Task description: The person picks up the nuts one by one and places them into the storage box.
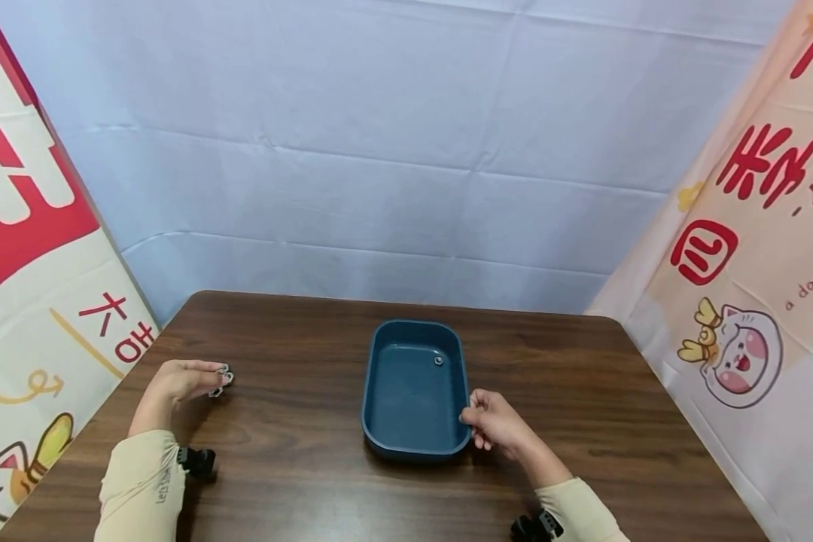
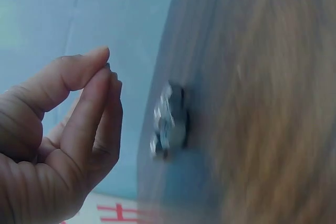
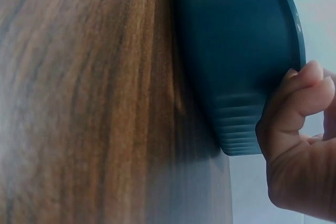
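Note:
My left hand (image 1: 181,380) is above the left side of the table, thumb and forefinger tips together. Between them a sliver of a small metal nut (image 2: 108,66) shows; the fingers hide most of it. Just beyond the fingertips, a small pile of shiny metal nuts (image 2: 170,121) lies on the wood, blurred in the left wrist view. My right hand (image 1: 497,425) pinches the right rim of a dark blue plastic bin (image 1: 413,449), near its front corner. The bin stands upright on the table. One nut (image 1: 438,360) lies inside it, toward the back right.
The brown wooden table (image 1: 291,467) has rounded far corners. A pale cloth (image 1: 379,188) hangs behind it, and printed banners (image 1: 738,301) flank it on both sides.

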